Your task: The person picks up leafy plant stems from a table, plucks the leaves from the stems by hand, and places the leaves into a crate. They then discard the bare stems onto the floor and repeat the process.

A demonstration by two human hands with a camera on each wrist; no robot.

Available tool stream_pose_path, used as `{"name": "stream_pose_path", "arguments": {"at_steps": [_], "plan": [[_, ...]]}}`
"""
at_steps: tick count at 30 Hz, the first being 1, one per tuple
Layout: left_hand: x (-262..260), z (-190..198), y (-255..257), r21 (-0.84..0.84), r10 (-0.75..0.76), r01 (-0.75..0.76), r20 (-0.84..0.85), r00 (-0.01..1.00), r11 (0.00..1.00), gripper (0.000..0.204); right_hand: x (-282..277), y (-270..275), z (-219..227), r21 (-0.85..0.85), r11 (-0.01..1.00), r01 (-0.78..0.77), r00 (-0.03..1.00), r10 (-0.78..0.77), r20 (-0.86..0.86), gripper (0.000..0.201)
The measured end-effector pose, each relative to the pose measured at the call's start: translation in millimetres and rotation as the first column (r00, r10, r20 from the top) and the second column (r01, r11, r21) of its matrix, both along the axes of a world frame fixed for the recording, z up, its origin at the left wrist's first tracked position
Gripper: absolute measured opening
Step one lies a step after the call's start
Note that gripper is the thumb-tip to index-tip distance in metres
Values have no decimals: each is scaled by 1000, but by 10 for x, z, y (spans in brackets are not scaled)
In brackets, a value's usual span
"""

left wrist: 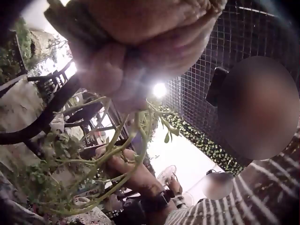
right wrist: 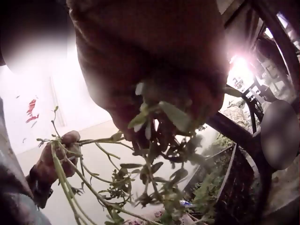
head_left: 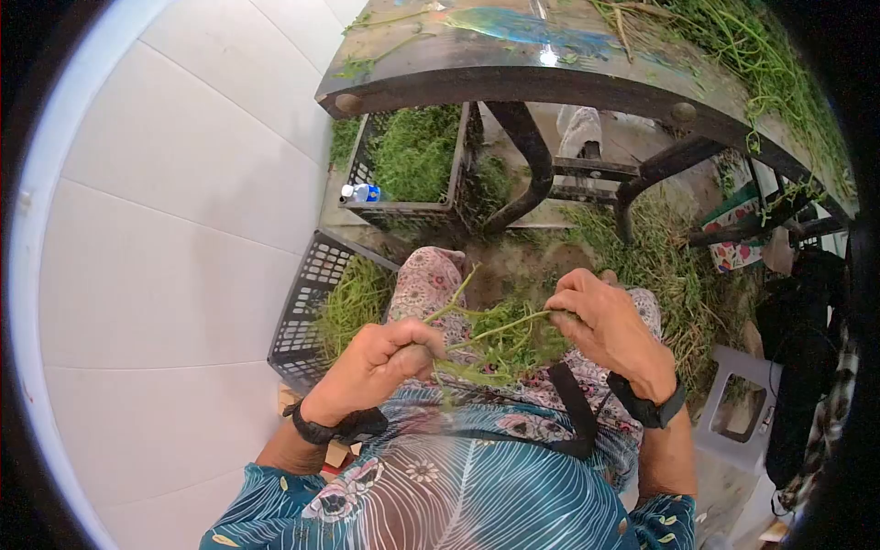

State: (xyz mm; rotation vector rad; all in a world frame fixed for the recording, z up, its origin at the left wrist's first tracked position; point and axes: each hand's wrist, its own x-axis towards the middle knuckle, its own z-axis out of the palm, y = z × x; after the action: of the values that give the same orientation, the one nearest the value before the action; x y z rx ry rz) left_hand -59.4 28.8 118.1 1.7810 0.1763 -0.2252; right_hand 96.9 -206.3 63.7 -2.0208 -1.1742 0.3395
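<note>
Crate (head_left: pixel 298 321): left of centre, with greens (head_left: pixel 353 302) inside
Left hand (head_left: pixel 376 362): left of centre, fingers curled round the stem ends; a steady, light hold should avoid bruising
Green stems (head_left: pixel 500 331): mid-frame, stretched between the hands; probably best kept taut
Right hand (head_left: pixel 605 325): right of centre, apart from the left, pinching the other end; short pulls seem safest

– How many hands do you count?
– Two: one left hand (head_left: pixel 385 362), one right hand (head_left: pixel 605 321), and two black wrist straps (head_left: pixel 314 425) (head_left: pixel 649 404)
– And black plastic crates (head_left: pixel 445 205) (head_left: pixel 307 286)?
– Two in plain sight
– Anything else?
– One plastic bottle (head_left: pixel 361 192), one plastic stool (head_left: pixel 753 365), and one table (head_left: pixel 513 79) with two round studs (head_left: pixel 347 104) (head_left: pixel 683 112) along its edge
– The green stems (head_left: pixel 500 330)?
– Too tangled to count
</note>
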Motion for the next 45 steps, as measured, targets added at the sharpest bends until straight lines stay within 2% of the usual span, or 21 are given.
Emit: {"name": "stream_pose_path", "arguments": {"at_steps": [4, 7, 10, 11, 12, 13, 15, 16, 20, 23, 26, 28, 30, 31, 32, 37, 40, 42, 43, 44, 45], "plan": [[2, -13, -3, 9, -10, 10, -2, 1000, 1000, 17, -95, 8, -27, -118, 993, 7, 998, 0, 59, 12], [-1, 0, -15, 17, -25, 25, -6, 1000, 1000, 17, -87, 51, -123, 19, 994, 111, 990, -112, 82, 15], [-21, 35, -45, -3, 21, -21, -11, 1000, 1000, 17, 255, -47, -475, 89, 922, 376, 924, -366, -113, 15], [-50, 36, -16, -15, 54, -54, -3, 999, 998, 17, 292, -123, -456, 174, 830, 530, 796, -416, -440, 15], [-74, 30, 4, -27, 93, -93, 4, 996, 995, 17, 318, -182, -330, 190, 710, 678, 586, -366, -723, 16], [-69, 12, 8, -68, 158, -157, 6, 987, 985, 16, 332, -210, -234, 136, 576, 806, 320, -230, -919, 17], [-13, -67, 26, -154, 275, -271, 4, 961, 950, 16, 295, -224, -139, 128, 822, 554, 589, -278, -759, 18], [18, -175, 78, -222, 271, -271, -29, 962, 937, 15, 261, -224, -111, 82, 909, 408, 709, -258, -656, 19], [165, -269, 11, -437, 383, -413, -160, 910, 799, 19, 57, -13, -1, 59, 913, 404, 681, -256, -686, 18], [312, -295, -53, -486, 430, -499, -255, 866, 718, 21, -85, 87, 111, 64, 976, 210, 877, -159, -453, 21], [398, -345, -81, -485, 336, -390, -198, 921, 783, 24, -182, 223, 266, 4, 998, 56, 981, -54, -186, 15], [469, -288, -130, -417, 282, -341, -197, 939, 842, 25, -198, 297, 261, 1, 1000, 8, 1000, -8, -16, 9], [512, -226, -201, -174, 184, -203, -120, 976, 964, 24, -168, 346, 260, -44, 999, 22, 994, -18, 105, 8], [534, -222, -235, -42, 124, -128, -91, 988, 991, 23, -157, 360, 256, -65, 997, 34, 986, -23, 166, 7], [530, -319, -256, 29, 99, -100, 38, 994, 995, 24, -158, 372, 243, -36, 999, 37, 985, -30, 173, 7], [515, -449, -302, -8, 49, -49, -5, 999, 999, 18, -155, 408, 174, 48, 997, 63, 978, -71, 198, 6], [553, -397, -338, -62, 62, -64, -27, 998, 996, 13, -102, 420, 13, 128, 980, 151, 986, -139, -94, 9], [564, -342, -352, -115, 87, -92, -50, 995, 989, 11, 164, 277, -385, 262, 919, 294, 955, -269, -129, 12], [532, -324, -341, -141, 99, -108, -72, 993, 984, 11, 239, 177, -363, 306, 828, 470, 843, -318, -434, 14], [510, -306, -318, -165, 111, -126, -94, 989, 978, 11, 313, 77, -341, 329, 674, 661, 654, -303, -693, 16], [501, -331, -283, -283, 176, -203, -118, 977, 937, 12, 338, -26, -169, 126, 477, 870, 177, -64, -982, 18]]}}
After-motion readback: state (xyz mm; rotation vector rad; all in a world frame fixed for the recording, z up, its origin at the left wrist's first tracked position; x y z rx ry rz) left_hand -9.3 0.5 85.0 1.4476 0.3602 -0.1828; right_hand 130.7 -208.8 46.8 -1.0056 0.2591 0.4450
